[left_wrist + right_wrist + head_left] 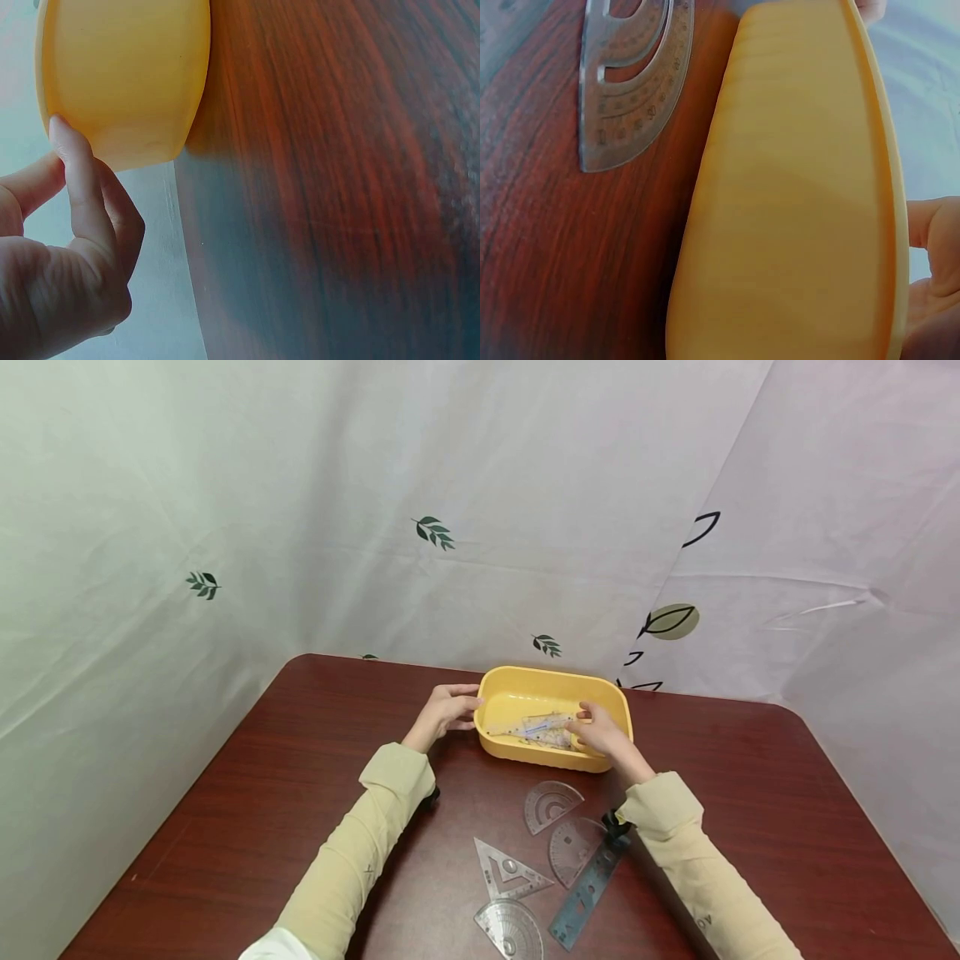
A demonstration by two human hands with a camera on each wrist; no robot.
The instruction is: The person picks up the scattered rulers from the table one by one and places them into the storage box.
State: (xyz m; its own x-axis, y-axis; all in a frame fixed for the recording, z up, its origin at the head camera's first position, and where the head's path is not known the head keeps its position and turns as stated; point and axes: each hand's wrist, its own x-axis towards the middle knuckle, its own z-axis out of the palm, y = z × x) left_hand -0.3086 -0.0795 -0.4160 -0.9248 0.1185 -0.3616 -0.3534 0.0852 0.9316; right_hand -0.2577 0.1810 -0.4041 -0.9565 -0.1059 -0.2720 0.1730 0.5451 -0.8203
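A yellow plastic basket (551, 760) stands toward the far edge of the table. At its left end, my left hand (444, 710) pinches the rim; the left wrist view shows the fingers (79, 172) against the basket's outer wall. My right hand (600, 732) reaches over the near right rim into the basket, thumb and fingers apart. Below its fingertips lie several clear drawing tools (536, 728), overlapping, their exact kinds too small to tell. In the right wrist view the basket wall (795, 187) hides most of that hand's fingers.
On the table before the basket lie clear protractors (550, 804), a clear triangular set square (510, 872) and a bluish ruler (588, 893) partly under the right wrist. A white leaf-printed cloth (480, 527) hangs behind the table (262, 777).
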